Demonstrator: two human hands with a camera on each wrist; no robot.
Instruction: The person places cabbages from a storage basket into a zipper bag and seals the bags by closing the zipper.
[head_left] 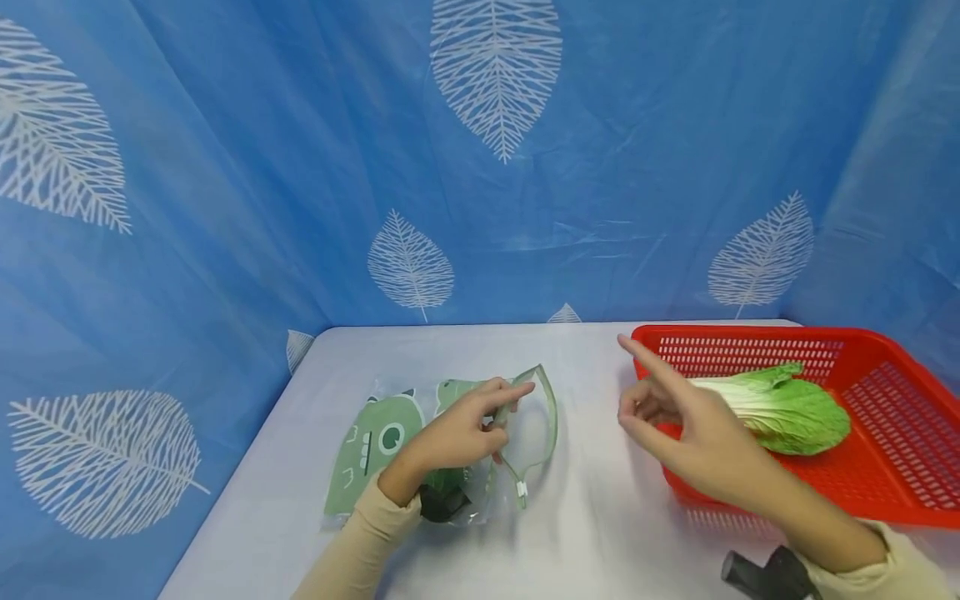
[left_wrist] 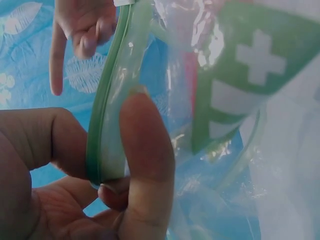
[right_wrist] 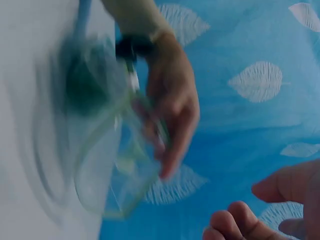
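A clear zip bag point(head_left: 375, 454) with a green cartoon monster print lies on the left part of the table, its mouth spread into a loop facing right. My left hand point(head_left: 457, 429) pinches the green zip edge point(left_wrist: 102, 115) of that mouth between thumb and fingers. A white slider point(head_left: 522, 489) sits on the near side of the edge. Something dark green point(right_wrist: 87, 80), blurred in the right wrist view, shows inside the bag. My right hand point(head_left: 686, 425) is in the air by the basket's left side, index finger extended, other fingers loosely bent, holding nothing.
A red plastic basket point(head_left: 911, 417) stands at the table's right, with a leafy napa cabbage point(head_left: 802, 412) in it. Behind the white table point(head_left: 592, 550) hangs a blue curtain point(head_left: 600, 167) with white leaf prints. A black wrist mount point(head_left: 772, 575) is on my right wrist.
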